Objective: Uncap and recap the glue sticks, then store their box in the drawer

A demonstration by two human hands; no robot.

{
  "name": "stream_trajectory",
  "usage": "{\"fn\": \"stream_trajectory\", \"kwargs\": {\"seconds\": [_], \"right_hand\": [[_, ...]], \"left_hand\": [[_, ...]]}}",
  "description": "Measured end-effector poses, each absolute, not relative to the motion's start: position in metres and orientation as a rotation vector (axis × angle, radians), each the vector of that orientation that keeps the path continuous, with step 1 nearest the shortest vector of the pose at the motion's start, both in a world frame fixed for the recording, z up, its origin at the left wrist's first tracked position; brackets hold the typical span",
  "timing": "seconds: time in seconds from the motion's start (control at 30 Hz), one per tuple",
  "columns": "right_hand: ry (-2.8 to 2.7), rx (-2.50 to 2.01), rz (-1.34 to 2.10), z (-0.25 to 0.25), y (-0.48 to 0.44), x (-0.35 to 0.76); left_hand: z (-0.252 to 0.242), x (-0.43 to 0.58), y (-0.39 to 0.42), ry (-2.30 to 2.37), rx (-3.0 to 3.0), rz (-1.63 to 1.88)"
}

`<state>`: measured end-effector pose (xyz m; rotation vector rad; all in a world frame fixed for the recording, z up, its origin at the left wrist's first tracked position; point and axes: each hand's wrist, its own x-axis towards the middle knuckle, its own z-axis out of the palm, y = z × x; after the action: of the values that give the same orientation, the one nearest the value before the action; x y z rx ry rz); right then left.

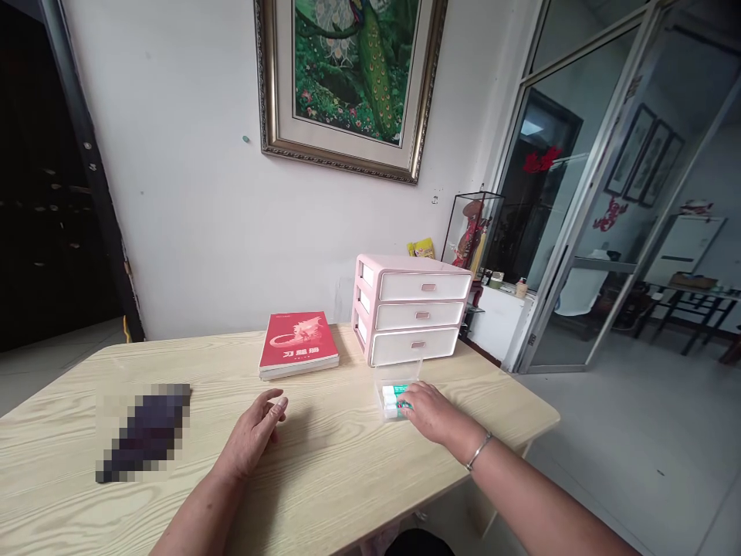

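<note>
My right hand rests on a small clear plastic box with its lid raised, and its fingertips touch the white and green tubes inside; the fingers are curled on them. My left hand lies on the light wooden table with its fingers loosely stretched and nothing in it. A silver bracelet circles my right wrist. Just behind the clear box stands a pink three-drawer organiser, all drawers closed.
A red book lies left of the organiser. A dark blurred object lies on the table's left part. The table's right edge drops to the floor; a glass partition and a white cabinet stand beyond.
</note>
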<state>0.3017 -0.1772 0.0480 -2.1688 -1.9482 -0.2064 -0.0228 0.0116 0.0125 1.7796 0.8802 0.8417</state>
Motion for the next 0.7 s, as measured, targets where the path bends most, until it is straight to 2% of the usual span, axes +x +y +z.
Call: {"fn": "stream_trajectory", "kwargs": {"seconds": [0.47, 0.7], "right_hand": [[-2.051, -1.941, -0.335, 0.026, -0.167, 0.284], [-2.223, -1.630, -0.262, 0.021, -0.156, 0.222]], "left_hand": [[0.015, -0.021, 0.010, 0.893, 1.926, 0.749], [0.015, -0.016, -0.003, 0.911, 1.884, 0.947]]}}
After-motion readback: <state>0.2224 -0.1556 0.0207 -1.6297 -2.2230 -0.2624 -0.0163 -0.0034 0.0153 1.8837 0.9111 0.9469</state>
